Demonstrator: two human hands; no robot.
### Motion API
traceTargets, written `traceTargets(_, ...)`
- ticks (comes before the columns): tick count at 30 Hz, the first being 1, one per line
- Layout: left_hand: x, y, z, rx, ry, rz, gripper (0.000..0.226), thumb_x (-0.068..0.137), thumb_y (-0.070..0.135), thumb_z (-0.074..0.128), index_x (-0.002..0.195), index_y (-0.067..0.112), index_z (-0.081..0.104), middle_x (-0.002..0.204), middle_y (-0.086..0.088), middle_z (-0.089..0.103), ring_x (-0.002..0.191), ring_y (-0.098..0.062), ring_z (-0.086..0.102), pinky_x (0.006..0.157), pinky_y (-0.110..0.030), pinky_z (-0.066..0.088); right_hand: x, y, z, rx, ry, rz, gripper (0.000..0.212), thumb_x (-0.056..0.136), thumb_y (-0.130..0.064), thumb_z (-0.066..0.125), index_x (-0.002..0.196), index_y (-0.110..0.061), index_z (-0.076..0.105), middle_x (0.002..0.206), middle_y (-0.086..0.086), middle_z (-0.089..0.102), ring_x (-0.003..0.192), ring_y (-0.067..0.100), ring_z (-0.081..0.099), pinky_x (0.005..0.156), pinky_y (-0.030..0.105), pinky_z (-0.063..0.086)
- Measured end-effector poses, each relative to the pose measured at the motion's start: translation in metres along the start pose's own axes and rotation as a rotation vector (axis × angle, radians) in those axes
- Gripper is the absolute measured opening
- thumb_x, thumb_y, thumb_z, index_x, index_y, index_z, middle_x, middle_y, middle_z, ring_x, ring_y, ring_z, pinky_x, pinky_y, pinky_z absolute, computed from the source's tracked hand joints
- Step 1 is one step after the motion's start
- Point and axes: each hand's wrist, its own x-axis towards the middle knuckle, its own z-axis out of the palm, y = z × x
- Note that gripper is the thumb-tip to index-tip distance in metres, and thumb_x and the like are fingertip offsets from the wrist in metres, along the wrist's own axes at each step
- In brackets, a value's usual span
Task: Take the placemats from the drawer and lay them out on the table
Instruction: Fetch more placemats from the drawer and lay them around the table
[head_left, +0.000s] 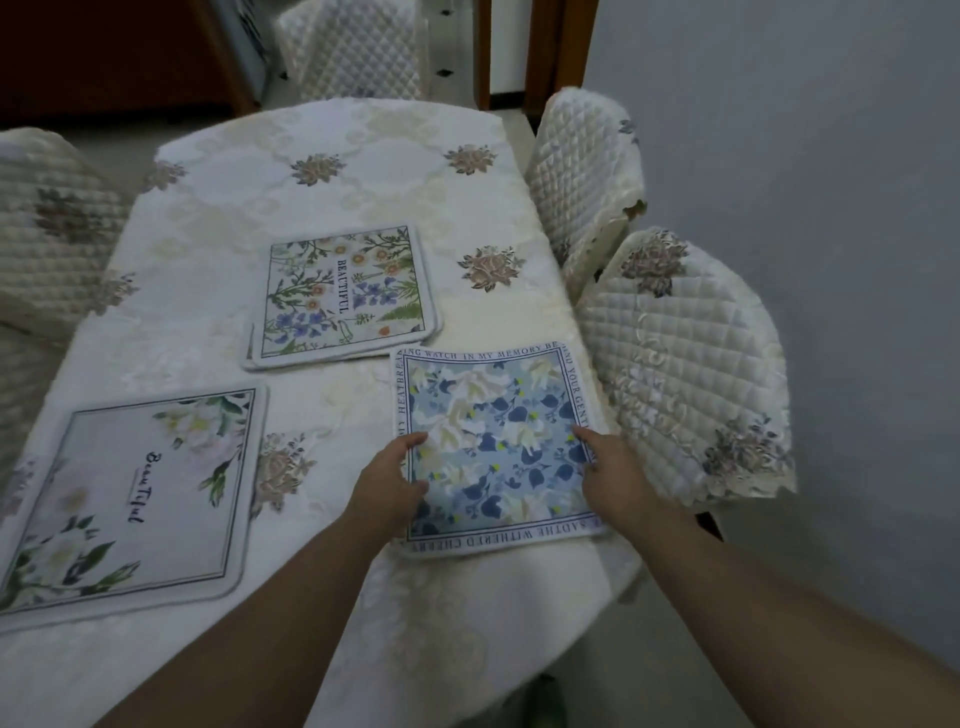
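3 placemats lie on the cloth-covered tabletop. The blue floral placemat sits at the near right corner, close to the edge beside a quilted chair. The left hand and right hand rest on its 2 side edges, fingers loosely curled and pressing rather than lifting, likely to square it. The wildflower placemat and white-flower placemat lie flat, well apart.

Bare tablecloth lies open beyond 3 placemats; 2 quilted chairs seemingly crowd the right edge.
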Motion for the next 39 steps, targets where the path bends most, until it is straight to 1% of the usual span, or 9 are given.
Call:
traceTargets(11,0.013,-0.017,0.017,0.022,-0.012,-0.036,0.062,0.088,0.013,0.07,0.141,0.036,0.048,0.144,-0.008,0.048,0.118,-0.027,0.057,0.094,-0.039,0.055,0.01,0.01,0.015,-0.036,0.019,-0.022,0.059,0.097,0.004,0.045,0.153,-0.015,0.04,0.136,0.018,0.044,0.112,0.027,0.052,0.077,0.013,0.029)
traceTargets(14,0.011,-0.019,0.018,-0.011,-0.013,-0.036,0.07,0.084,0.016,0.074,0.145,0.033,0.045,0.145,-0.011,0.044,0.114,-0.027,0.058,0.091,-0.039,0.056,0.01,0.009,0.015,-0.03,0.028,-0.007,0.06,0.095,0.001,0.046,0.151,-0.02,0.042,0.136,0.017,0.047,0.112,0.028,0.053,0.09,0.026,0.041)
traceTargets(17,0.001,-0.015,0.024,0.285,0.151,-0.068,0.08,0.085,0.034,0.07,0.154,0.031,0.03,0.161,-0.009,0.021,0.144,-0.033,0.029,0.111,-0.05,0.035,0.003,0.007,0.019,-0.272,0.143,0.028,0.061,0.088,-0.012,0.055,0.147,-0.027,0.048,0.144,0.012,0.046,0.128,0.032,0.044,0.104,0.044,0.042)
traceTargets(19,-0.011,-0.003,0.039,0.459,0.251,0.09,0.074,0.093,0.042,0.053,0.158,0.028,0.021,0.167,-0.004,0.012,0.153,-0.027,0.013,0.117,-0.051,0.023,-0.003,-0.004,0.027,-0.37,0.251,-0.051,0.061,0.085,-0.019,0.06,0.145,-0.024,0.05,0.155,0.013,0.037,0.142,0.035,0.033,0.113,0.049,0.034)
traceTargets(22,-0.026,0.013,0.082,0.485,0.14,0.404,0.062,0.101,0.043,0.028,0.16,0.025,0.018,0.168,0.0,0.011,0.155,-0.022,0.003,0.123,-0.049,0.018,-0.012,-0.019,0.058,-0.362,0.163,-0.272,0.058,0.096,-0.026,0.044,0.154,-0.018,0.036,0.166,0.006,0.019,0.155,0.026,0.007,0.123,0.048,0.02)
traceTargets(24,-0.034,0.009,0.107,0.528,0.025,0.421,0.06,0.104,0.044,0.017,0.161,0.027,0.01,0.167,0.006,0.0,0.155,-0.017,-0.009,0.125,-0.044,0.008,-0.02,-0.017,0.083,-0.402,0.074,-0.296,0.061,0.101,-0.034,0.024,0.159,-0.015,0.02,0.167,0.003,0.007,0.154,0.022,-0.001,0.124,0.046,0.016)
traceTargets(29,-0.038,-0.029,0.109,0.699,0.061,0.508,0.061,0.106,0.047,0.028,0.161,0.021,0.016,0.168,0.0,0.011,0.156,-0.02,0.001,0.124,-0.047,0.013,-0.033,0.016,0.091,-0.503,0.099,-0.291,0.066,0.106,-0.048,0.021,0.161,-0.018,0.003,0.168,-0.001,-0.003,0.155,0.016,-0.007,0.123,0.041,0.006)
traceTargets(34,-0.033,-0.059,0.073,0.697,0.12,0.349,0.066,0.105,0.051,0.024,0.161,0.02,0.008,0.168,0.001,0.002,0.155,-0.015,-0.007,0.124,-0.041,0.007,-0.037,0.049,0.06,-0.507,0.088,-0.201,0.071,0.103,-0.056,0.011,0.159,-0.018,-0.009,0.167,-0.003,-0.014,0.152,0.01,-0.019,0.125,0.039,0.004)
traceTargets(39,-0.013,-0.045,0.047,0.632,0.114,0.271,0.069,0.102,0.056,0.008,0.159,0.019,-0.006,0.167,-0.001,-0.01,0.152,-0.015,-0.02,0.125,-0.041,-0.005,-0.013,0.035,0.039,-0.416,0.121,-0.188,0.074,0.099,-0.057,0.002,0.16,-0.014,0.001,0.168,0.0,-0.006,0.152,0.01,-0.017,0.126,0.037,-0.001)
